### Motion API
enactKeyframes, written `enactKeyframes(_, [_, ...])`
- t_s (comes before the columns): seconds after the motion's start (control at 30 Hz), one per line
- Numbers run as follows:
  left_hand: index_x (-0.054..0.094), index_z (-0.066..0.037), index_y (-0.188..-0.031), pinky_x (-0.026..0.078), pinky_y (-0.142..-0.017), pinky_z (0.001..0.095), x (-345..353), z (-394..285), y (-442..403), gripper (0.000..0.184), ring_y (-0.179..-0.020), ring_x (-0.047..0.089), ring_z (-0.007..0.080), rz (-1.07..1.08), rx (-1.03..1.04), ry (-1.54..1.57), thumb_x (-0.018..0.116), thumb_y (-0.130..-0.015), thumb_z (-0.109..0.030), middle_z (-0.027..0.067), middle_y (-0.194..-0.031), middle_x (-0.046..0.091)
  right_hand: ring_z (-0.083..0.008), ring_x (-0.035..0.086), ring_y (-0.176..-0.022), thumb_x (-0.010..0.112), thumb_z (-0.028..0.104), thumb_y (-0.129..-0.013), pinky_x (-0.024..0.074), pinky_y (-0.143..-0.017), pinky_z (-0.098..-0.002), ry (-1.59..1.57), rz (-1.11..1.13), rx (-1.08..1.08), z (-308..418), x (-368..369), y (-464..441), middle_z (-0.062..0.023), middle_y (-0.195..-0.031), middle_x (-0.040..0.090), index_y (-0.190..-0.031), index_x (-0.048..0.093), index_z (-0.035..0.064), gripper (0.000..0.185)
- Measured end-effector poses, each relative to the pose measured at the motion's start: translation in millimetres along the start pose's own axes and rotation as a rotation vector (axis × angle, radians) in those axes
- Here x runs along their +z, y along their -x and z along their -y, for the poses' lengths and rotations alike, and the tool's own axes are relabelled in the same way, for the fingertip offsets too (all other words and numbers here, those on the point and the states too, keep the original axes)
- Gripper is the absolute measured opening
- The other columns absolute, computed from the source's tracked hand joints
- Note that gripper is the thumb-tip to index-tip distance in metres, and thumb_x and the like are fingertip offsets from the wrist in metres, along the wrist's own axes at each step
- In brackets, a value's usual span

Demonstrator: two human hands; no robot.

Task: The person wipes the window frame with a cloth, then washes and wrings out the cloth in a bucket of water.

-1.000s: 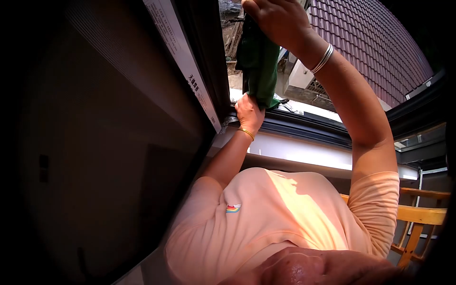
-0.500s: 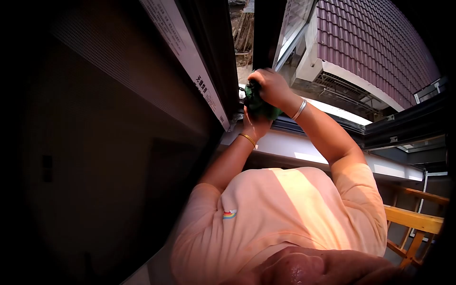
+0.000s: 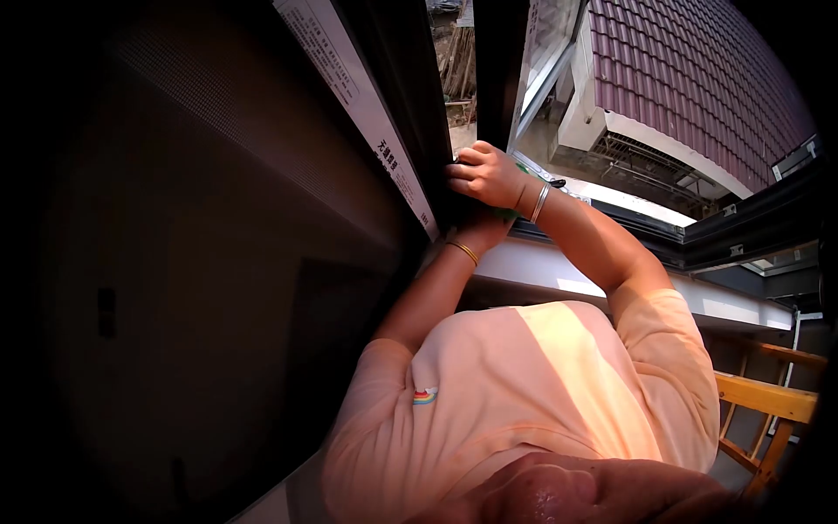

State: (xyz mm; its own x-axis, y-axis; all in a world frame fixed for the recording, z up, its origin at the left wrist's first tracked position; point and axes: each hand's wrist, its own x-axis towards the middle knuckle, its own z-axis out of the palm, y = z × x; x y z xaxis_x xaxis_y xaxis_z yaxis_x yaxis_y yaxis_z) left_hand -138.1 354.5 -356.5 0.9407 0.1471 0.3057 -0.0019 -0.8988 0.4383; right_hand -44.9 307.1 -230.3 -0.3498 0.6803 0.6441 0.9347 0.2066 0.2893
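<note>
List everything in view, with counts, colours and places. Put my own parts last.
Cloth: one, green, by the hands, mostly hidden
Window frame: count unclear, black, around the hands and right
Label strip: one, white with dark print, upper left
Mesh: one, dark, left
Sill: one, white, beyond the shirt
Roof: one, purple, outside
Sticks: many, brown, outside
Wooden rails: several, orange-brown, lower right
Shirt: one, peach, centre
Bracelets: gold, left wrist; silver, right wrist; counts unclear
Left hand: one, below the right
Right hand: one, at the frame
</note>
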Motion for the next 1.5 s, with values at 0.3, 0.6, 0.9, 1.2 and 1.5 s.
enactKeyframes(0.3, [0.059, -0.015, -0.128, 0.035, -0.108, 0.0458, -46.4, -26.2, -6.2, 0.048, -0.121, 0.053, 0.0321, 0.047, 0.000, -0.126, 0.061, -0.089, -0.042, 0.0121, -0.126, 0.061, -0.0168, 0.061, -0.092, 0.066, 0.016, -0.075, 0.0461, -0.078, -0.0319, 0.212, -0.265, 0.044, -29.1, -57.1, -71.6, -0.0003, -0.109, 0.068, -0.090, 0.069, 0.0144, 0.015])
enactKeyframes(0.6, [0.046, -0.012, -0.141, 0.031, -0.114, 0.0413, 2.0, 4.2, 0.3, 0.049, -0.137, 0.043, 0.0261, -0.008, 0.047, 0.531, 0.050, -0.098, -0.036, 0.0119, -0.149, 0.045, -0.0118, 0.057, -0.097, 0.065, 0.025, -0.079, 0.0403, -0.078, -0.0309, 0.494, -0.215, 0.088, -25.1, -79.0, -89.4, 0.0103, -0.112, 0.063, -0.095, 0.068, 0.0266, 0.017])
enactKeyframes(0.9, [0.045, -0.012, -0.142, 0.032, -0.115, 0.0402, 25.4, 18.0, -0.5, 0.060, -0.137, 0.042, 0.0293, 0.015, 0.109, -0.079, 0.060, -0.093, -0.042, 0.0131, -0.148, 0.046, -0.0098, 0.057, -0.095, 0.065, 0.027, -0.079, 0.0398, -0.077, -0.0298, 0.483, -0.184, 0.025, -22.6, -71.4, -69.1, 0.0121, -0.116, 0.064, -0.089, 0.071, 0.0300, 0.012])
enactKeyframes(1.2, [0.036, -0.010, -0.149, 0.027, -0.117, 0.0390, -32.9, -13.0, -6.1, 0.074, -0.142, 0.036, 0.0308, 0.132, -0.064, 0.229, 0.064, -0.091, -0.046, 0.0144, -0.154, 0.039, -0.0117, 0.061, -0.081, 0.063, 0.018, -0.078, 0.0421, -0.060, -0.0278, 0.239, -0.032, 0.064, -2.8, -52.0, -49.5, 0.0010, -0.108, 0.069, -0.086, 0.071, 0.0160, 0.012])
enactKeyframes(1.5, [0.036, -0.011, -0.149, 0.025, -0.117, 0.0383, -37.2, -16.3, -4.8, 0.077, -0.142, 0.032, 0.0318, 0.309, -0.071, -0.109, 0.062, -0.090, -0.052, 0.0153, -0.153, 0.038, -0.0219, 0.065, -0.090, 0.063, 0.013, -0.077, 0.0538, -0.076, -0.0331, 0.041, -0.220, 0.366, 34.0, -5.3, -27.6, -0.0068, -0.108, 0.067, -0.096, 0.069, 0.0077, 0.021])
